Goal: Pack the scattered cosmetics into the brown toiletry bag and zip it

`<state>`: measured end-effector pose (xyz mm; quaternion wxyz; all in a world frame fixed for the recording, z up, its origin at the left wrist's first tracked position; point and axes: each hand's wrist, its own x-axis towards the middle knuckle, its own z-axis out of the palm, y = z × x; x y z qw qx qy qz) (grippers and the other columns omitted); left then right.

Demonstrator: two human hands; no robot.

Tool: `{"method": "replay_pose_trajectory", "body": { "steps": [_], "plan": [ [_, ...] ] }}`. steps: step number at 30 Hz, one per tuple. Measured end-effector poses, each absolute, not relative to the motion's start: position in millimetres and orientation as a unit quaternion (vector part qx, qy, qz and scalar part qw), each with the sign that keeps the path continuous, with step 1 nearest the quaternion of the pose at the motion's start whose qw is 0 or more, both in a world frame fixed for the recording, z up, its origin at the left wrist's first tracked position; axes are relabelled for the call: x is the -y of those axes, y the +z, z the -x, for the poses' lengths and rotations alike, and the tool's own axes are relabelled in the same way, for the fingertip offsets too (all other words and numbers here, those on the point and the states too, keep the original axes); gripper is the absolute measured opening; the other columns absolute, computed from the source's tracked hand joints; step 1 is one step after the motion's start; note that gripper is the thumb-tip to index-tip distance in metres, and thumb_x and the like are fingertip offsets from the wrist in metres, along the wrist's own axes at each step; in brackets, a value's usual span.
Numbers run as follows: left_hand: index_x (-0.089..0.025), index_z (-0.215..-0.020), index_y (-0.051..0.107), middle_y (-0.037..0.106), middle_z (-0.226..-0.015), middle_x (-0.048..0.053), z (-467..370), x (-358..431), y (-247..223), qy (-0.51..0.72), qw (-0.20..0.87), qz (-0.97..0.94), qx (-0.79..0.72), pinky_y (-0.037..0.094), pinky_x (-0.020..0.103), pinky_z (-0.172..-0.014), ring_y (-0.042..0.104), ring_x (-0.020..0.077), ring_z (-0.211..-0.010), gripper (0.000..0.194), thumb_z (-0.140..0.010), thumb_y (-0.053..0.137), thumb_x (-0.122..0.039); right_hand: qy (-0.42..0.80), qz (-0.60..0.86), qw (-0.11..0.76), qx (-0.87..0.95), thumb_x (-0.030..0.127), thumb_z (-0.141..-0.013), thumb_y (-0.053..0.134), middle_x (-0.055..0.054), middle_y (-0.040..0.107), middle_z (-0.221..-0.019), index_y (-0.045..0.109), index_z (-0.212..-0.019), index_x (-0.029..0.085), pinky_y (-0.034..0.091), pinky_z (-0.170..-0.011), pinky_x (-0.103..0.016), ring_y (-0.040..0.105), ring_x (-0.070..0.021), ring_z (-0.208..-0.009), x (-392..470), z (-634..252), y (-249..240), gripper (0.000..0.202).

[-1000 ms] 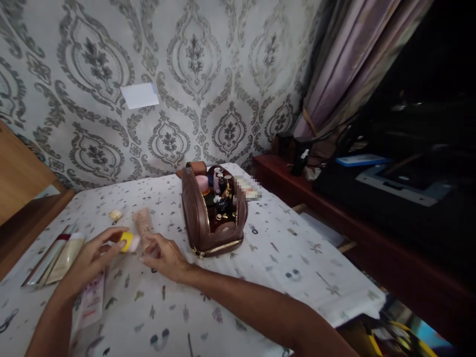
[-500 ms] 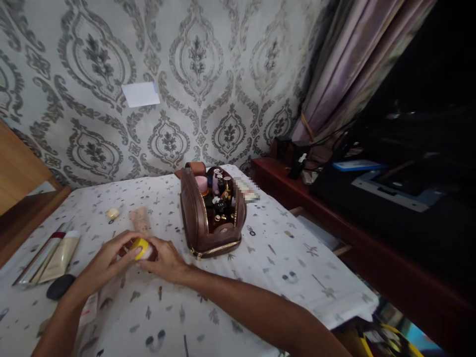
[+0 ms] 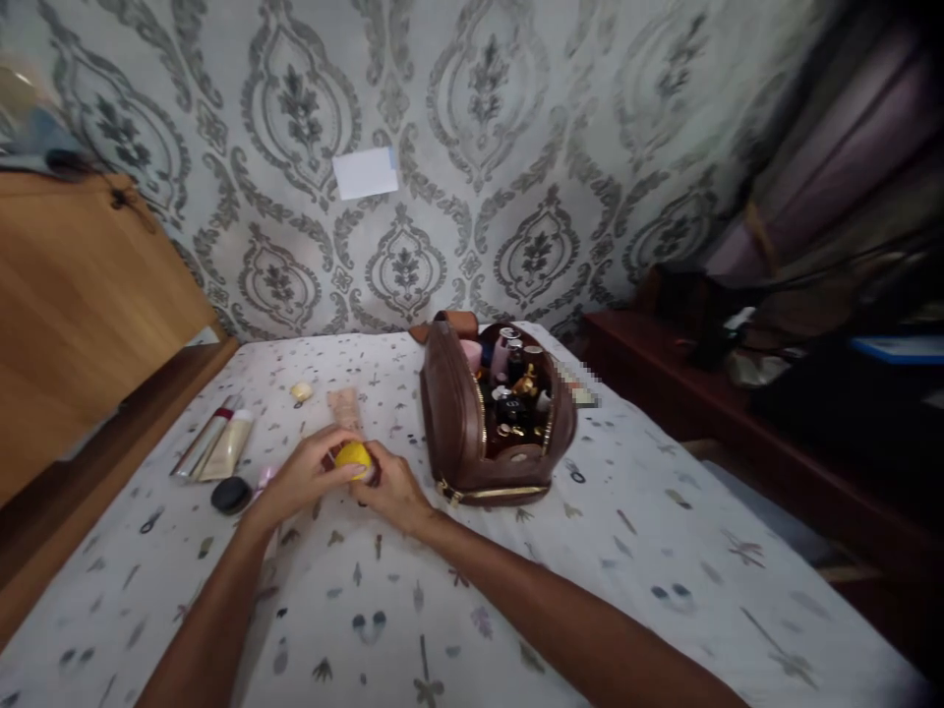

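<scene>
Between my two hands is a small jar with a yellow lid (image 3: 353, 459). The fingers of my left hand (image 3: 310, 477) close round its left side, and my right hand (image 3: 394, 489) grips its right side. Just behind them lies a pale pink tube (image 3: 343, 410). To the right stands a brown bag (image 3: 453, 418), unzipped, with several bottles and a pink-lidded jar (image 3: 470, 352) inside. A round black item (image 3: 231, 495) and a beige tube (image 3: 231, 444) lie left of my hands.
A small yellowish item (image 3: 301, 391) lies on the patterned white sheet (image 3: 413, 610). Wooden furniture (image 3: 88, 324) borders the left side, a dark red ledge (image 3: 664, 393) the right. A patterned wall (image 3: 398, 98) rises behind.
The view has swung left, so everything appears further right. Both hands still hold the jar, and more of its yellow lid faces up.
</scene>
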<state>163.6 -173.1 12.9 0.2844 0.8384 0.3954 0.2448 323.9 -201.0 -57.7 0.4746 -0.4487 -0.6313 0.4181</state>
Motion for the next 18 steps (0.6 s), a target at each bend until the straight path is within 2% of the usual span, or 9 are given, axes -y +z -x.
{"method": "replay_pose_trajectory", "body": {
  "steps": [4,9,12,15,18],
  "plan": [
    [-0.020,-0.108,0.067,0.069,-0.100,0.003,-162,173,12,0.255,0.308,-0.828,-0.392,0.049,0.027,-0.076,0.061,0.0188,-0.088,0.030,-0.081,0.063,-0.033,0.443,0.426,0.496,0.613,0.025,-0.070,0.066,0.004,0.061,-0.078,0.060,-0.101,0.019,0.044,-0.059,-0.022,0.054,-0.0118,-0.066,198,-322,-64,0.032],
    [-0.017,-0.110,0.064,0.068,-0.097,0.006,-151,168,8,0.331,0.315,-0.779,-0.429,0.050,0.028,-0.074,0.064,0.0192,-0.086,0.033,-0.092,0.050,-0.042,0.494,0.400,0.536,0.556,0.040,-0.077,0.066,0.001,0.061,-0.082,0.053,-0.094,0.020,0.047,-0.054,-0.024,0.057,-0.0126,-0.061,202,-322,-56,0.029],
    [-0.017,-0.107,0.063,0.067,-0.095,0.007,-146,163,4,0.365,0.213,-0.767,-0.483,0.050,0.031,-0.074,0.063,0.0203,-0.086,0.031,-0.095,0.045,-0.038,0.496,0.424,0.552,0.519,0.047,-0.079,0.065,0.001,0.062,-0.080,0.049,-0.094,0.022,0.045,-0.051,-0.025,0.059,-0.0140,-0.060,204,-325,-48,0.032],
    [-0.016,-0.111,0.063,0.066,-0.104,0.010,-149,161,-2,0.326,0.081,-0.818,-0.468,0.047,0.040,-0.091,0.058,0.0253,-0.102,0.028,-0.094,0.046,-0.031,0.484,0.450,0.565,0.495,0.051,-0.081,0.063,0.001,0.062,-0.074,0.048,-0.095,0.022,0.043,-0.050,-0.025,0.060,-0.0155,-0.060,202,-328,-49,0.035],
    [-0.017,-0.122,0.060,0.061,-0.120,0.013,-157,164,-10,0.234,0.008,-0.880,-0.413,0.040,0.046,-0.104,0.050,0.0294,-0.119,0.033,-0.093,0.053,-0.031,0.470,0.468,0.575,0.479,0.054,-0.082,0.062,0.002,0.062,-0.068,0.048,-0.097,0.022,0.042,-0.049,-0.026,0.056,-0.0151,-0.055,198,-329,-55,0.038]
  ]
}}
